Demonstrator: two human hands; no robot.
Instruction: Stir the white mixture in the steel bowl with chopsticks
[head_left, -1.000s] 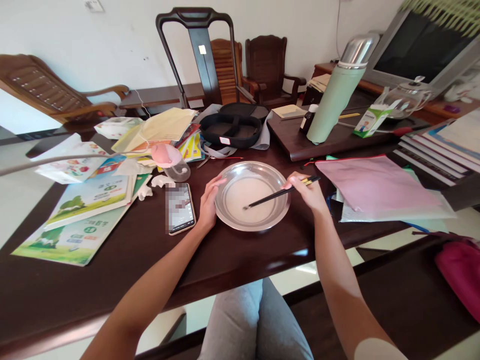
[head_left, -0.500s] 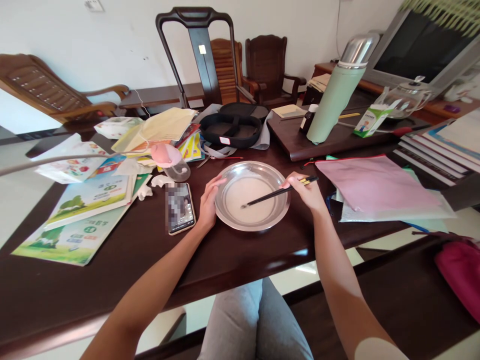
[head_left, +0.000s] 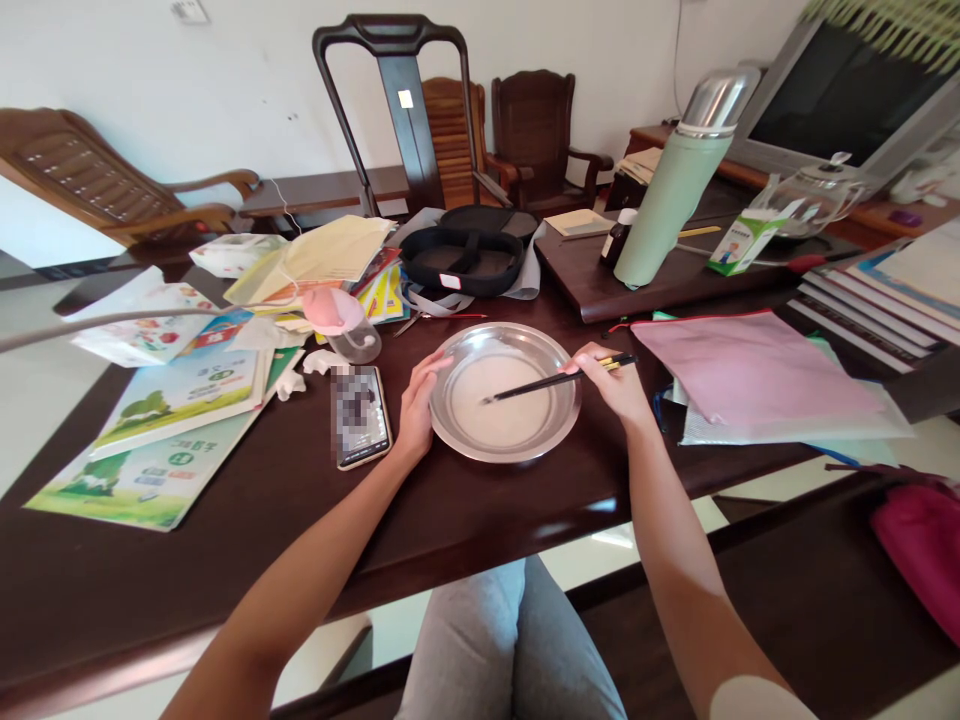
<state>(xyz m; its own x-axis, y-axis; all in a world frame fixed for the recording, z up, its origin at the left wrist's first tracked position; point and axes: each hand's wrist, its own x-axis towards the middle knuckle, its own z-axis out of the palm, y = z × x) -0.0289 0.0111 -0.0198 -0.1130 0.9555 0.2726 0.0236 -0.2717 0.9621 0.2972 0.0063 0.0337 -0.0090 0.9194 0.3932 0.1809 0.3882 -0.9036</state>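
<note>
A round, shallow stainless-steel plate (head_left: 450,432) rests on the dark wooden table, with a whitish, pale layer across its bottom. My left hand (head_left: 420,405) grips the plate's left rim, its fingers along the edge. At the right rim, my right hand (head_left: 609,380) is closed around a pair of black chopsticks (head_left: 540,382) with gold-marked ends. They slant down to the left, and their tips are over the middle of the plate's pale bottom; whether they touch it I cannot tell.
Left of the plate lies a phone (head_left: 361,418), with crumpled tissue, a pink-lidded cup (head_left: 345,325) and booklets (head_left: 157,440) beyond. An open black case (head_left: 461,255) sits behind the plate. A green thermos (head_left: 671,200) and a pink pouch (head_left: 757,365) are on the right.
The chopstick tips have shifted slightly away from me and to the left over the plate. My left hand and the plate have stayed in place.
</note>
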